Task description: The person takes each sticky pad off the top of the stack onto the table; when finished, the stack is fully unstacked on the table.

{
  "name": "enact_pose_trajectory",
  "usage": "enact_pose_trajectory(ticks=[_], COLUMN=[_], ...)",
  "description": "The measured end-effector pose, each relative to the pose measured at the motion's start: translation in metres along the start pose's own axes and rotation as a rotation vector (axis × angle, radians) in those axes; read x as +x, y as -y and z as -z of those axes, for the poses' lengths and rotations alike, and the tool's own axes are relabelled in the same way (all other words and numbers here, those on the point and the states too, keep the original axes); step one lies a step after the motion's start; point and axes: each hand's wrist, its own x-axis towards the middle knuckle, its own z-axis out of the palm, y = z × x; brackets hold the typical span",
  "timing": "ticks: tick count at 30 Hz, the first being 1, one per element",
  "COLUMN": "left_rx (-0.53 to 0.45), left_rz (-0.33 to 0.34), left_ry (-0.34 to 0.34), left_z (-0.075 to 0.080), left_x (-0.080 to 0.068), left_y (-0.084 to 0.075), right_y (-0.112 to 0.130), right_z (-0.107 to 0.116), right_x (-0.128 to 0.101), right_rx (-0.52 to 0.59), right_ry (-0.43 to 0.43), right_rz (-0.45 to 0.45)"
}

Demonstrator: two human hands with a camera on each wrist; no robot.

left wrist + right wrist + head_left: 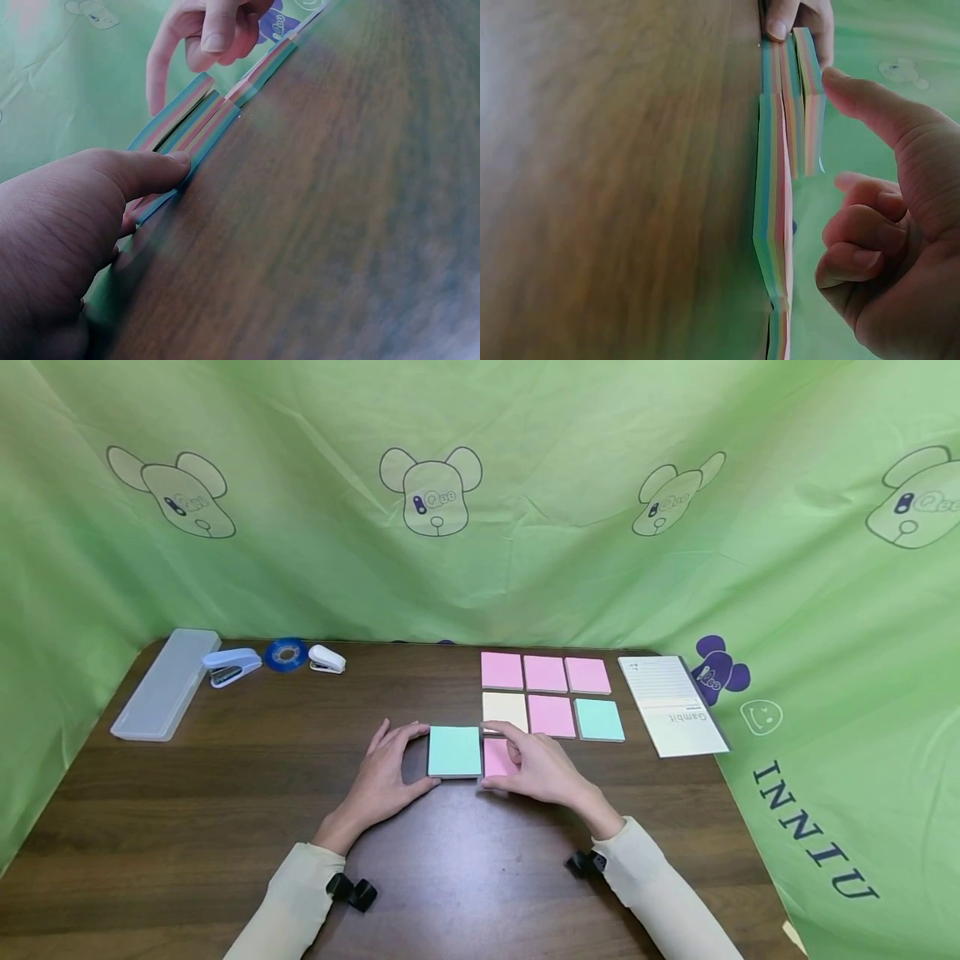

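A stack of sticky note pads (453, 752), teal on top, sits on the table in front of me. Seen edge-on in the left wrist view, its layers are striped and the top pad tilts, with a narrow gap beneath. My left hand (382, 777) grips the stack's left side, thumb along the near edge and fingers at the far side. Beside the right edge is my right hand (547, 768), thumb and index finger spread apart and other fingers curled. Whether it touches the stack cannot be told. Under it, a pink pad (497, 758) is partly hidden.
Beyond my right hand lie pink pads (551, 717), a cream pad (504, 708) and another teal pad (598, 720) in rows. A notepad (671, 706) lies right. At back left are a plastic case (167, 685), blue stapler (232, 665), blue tape roll (286, 654) and white stapler (327, 659).
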Motion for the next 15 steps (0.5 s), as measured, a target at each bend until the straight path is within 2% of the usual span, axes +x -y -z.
enact_pose_trajectory(ticks=[15], left_rx=[-0.005], left_rz=[-0.006], left_ry=[0.0], left_z=[0.0], left_x=[0.0], left_y=[0.001], right_y=[0.013], right_z=[-0.011], right_x=[0.018], right_rx=[-0.04], right_ry=[0.057], right_rz=[-0.047])
